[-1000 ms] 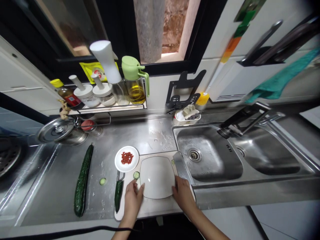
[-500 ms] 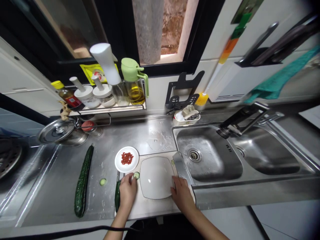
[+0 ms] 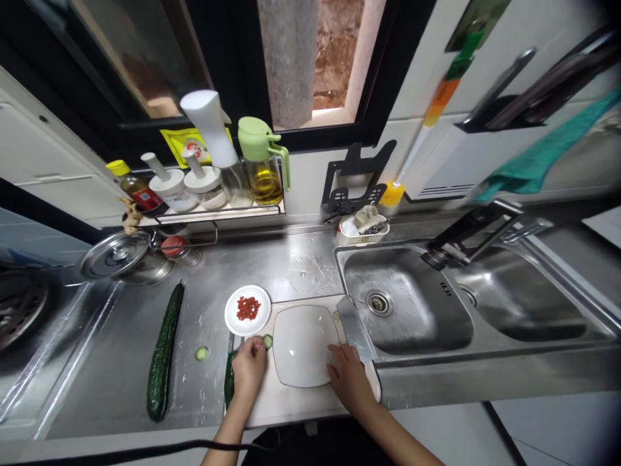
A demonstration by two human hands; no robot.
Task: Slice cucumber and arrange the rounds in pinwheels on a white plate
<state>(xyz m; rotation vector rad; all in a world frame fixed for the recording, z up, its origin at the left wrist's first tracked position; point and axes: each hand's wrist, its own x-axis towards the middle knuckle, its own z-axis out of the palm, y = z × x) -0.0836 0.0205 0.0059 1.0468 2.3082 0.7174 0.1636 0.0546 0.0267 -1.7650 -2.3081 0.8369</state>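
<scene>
My left hand [image 3: 250,367] has its fingers pinched at a small cucumber slice [image 3: 267,341], just left of the white plate. That square white plate [image 3: 306,346] lies on a pale cutting board [image 3: 262,408]. My right hand [image 3: 352,378] rests at the plate's right side, fingers apart and reaching over its rim. Partly hidden by my left hand is a dark green cucumber piece [image 3: 229,382] at the board's left edge. A cleaver blade [image 3: 356,329] lies right of the plate. Above my left hand sits a small round plate [image 3: 233,323] holding chopped red bits [image 3: 248,308].
A whole cucumber [image 3: 165,356] and another slice [image 3: 202,353] lie on the steel counter at left. To the right is a double sink [image 3: 407,298] with a faucet [image 3: 449,249]. Behind stand a lidded pot [image 3: 119,255] and a rack with an oil bottle [image 3: 262,168].
My right hand has shifted slightly left, its fingers now farther over the plate's rim. My left hand stays nearly in place with the cucumber slice. The whole view has shifted a little.
</scene>
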